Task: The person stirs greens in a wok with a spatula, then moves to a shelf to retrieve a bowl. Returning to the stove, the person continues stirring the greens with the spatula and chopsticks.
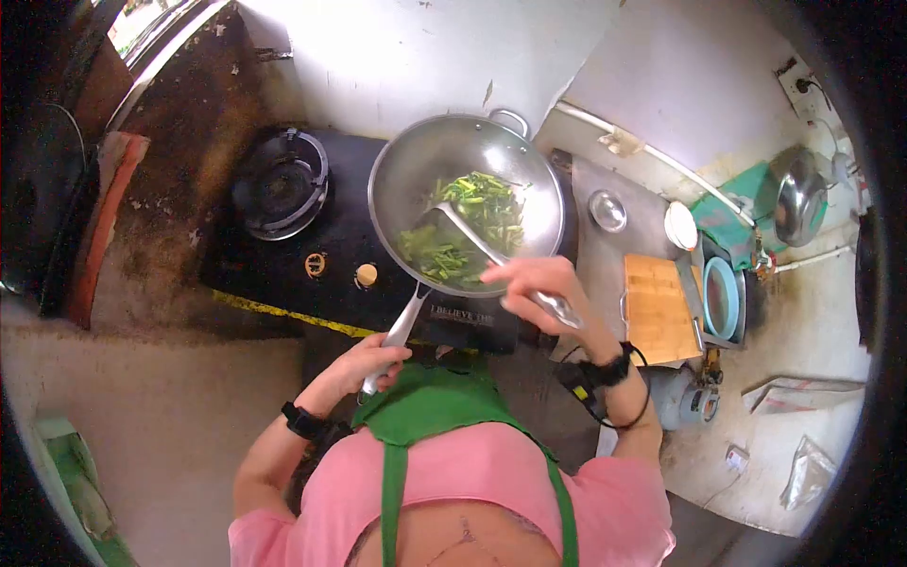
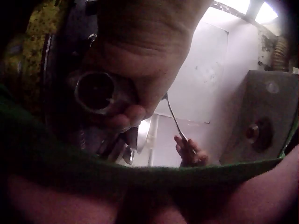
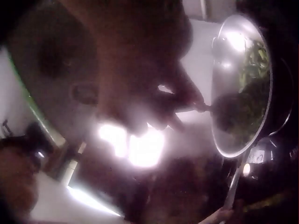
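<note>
A wide steel wok (image 1: 395,180) stands on the black stove, with chopped leafy greens (image 1: 482,203) inside it. My left hand (image 1: 359,367) grips the wok's long handle (image 1: 408,317) near its end; the handle's round end also shows in the left wrist view beneath the curled fingers. With my right hand (image 1: 540,286) I hold a metal spatula (image 1: 465,230) by its handle, over the near right rim. The spatula's head lies among the greens left of the middle and is partly hidden. In the right wrist view the right hand is dark, beside the wok (image 3: 229,93).
A second burner (image 1: 282,184) is at the left of the stove (image 1: 354,156). On the right are a wooden cutting board (image 1: 657,302), a cleaver (image 1: 688,293), a small metal bowl (image 1: 607,211), a white bowl (image 1: 679,225) and a blue basin (image 1: 721,298). A gas cylinder (image 1: 675,397) stands below.
</note>
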### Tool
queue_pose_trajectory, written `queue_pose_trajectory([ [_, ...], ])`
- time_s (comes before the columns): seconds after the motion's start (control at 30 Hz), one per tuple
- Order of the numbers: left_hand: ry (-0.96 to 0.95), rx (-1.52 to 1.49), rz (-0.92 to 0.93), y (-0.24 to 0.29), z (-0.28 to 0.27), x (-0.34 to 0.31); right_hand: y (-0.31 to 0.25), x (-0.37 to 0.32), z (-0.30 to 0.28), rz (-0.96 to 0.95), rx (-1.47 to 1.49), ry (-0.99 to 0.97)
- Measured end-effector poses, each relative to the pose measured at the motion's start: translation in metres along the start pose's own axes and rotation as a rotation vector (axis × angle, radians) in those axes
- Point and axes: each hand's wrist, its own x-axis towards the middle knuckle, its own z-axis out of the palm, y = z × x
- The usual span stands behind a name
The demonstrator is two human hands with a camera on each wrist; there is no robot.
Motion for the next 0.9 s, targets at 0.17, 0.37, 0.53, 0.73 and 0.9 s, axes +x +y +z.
queue_pose_trajectory([
  [0.17,-0.063,-0.004,0.023,0.002,-0.003,0.001,-0.013,-0.042,0.003,-0.042,-0.166,0.003],
  [0.37,-0.076,-0.043,0.008,-0.001,-0.002,0.001,0.041,-0.005,0.031,0.106,-0.127,0.336],
  [0.53,-0.073,-0.065,0.017,0.001,-0.004,0.004,-0.033,-0.028,0.026,0.042,-0.229,0.174],
  [0.73,-0.055,-0.040,0.011,-0.006,-0.005,0.003,0.030,-0.006,0.054,0.049,-0.142,0.298],
  [0.9,-0.039,-0.019,0.015,-0.004,-0.004,0.005,0.021,0.036,0.034,-0.094,-0.447,0.270],
])
